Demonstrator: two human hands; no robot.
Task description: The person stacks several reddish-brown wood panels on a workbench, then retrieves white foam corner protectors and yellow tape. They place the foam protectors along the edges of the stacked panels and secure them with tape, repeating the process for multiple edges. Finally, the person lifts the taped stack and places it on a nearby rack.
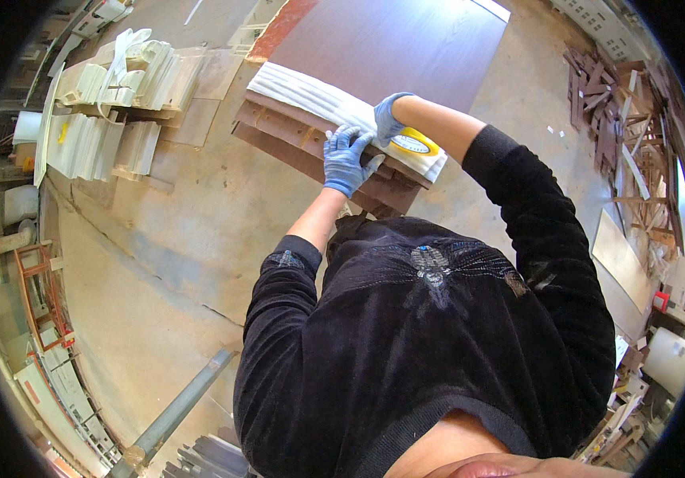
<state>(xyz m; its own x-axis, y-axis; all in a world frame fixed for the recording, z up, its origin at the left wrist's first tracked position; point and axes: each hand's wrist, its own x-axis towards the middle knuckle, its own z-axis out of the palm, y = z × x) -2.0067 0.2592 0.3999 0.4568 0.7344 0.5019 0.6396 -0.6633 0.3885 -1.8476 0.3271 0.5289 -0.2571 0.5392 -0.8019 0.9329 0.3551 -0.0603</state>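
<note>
Both of my hands wear blue-grey work gloves. My left hand (345, 158) rests, fingers spread, at the near edge of a folded white cloth or foam strip (312, 95), over a brown grooved panel (282, 126). Just right of it, my right hand (391, 119) bends down onto the white strip; its fingertips are partly hidden, and whether it grips anything is not plain. A yellow and white oval label (417, 142) with writing lies on the strip beside my right hand. Beyond the strip extends a large dark brown wood-grain panel (402, 48).
Stacks of pale boards (82, 146) stand on the left, some tied with a white strap (120, 60). Brown offcuts (602, 101) are heaped at the right, near a leaning pale sheet (620, 260). A grey metal post (178, 412) rises at lower left.
</note>
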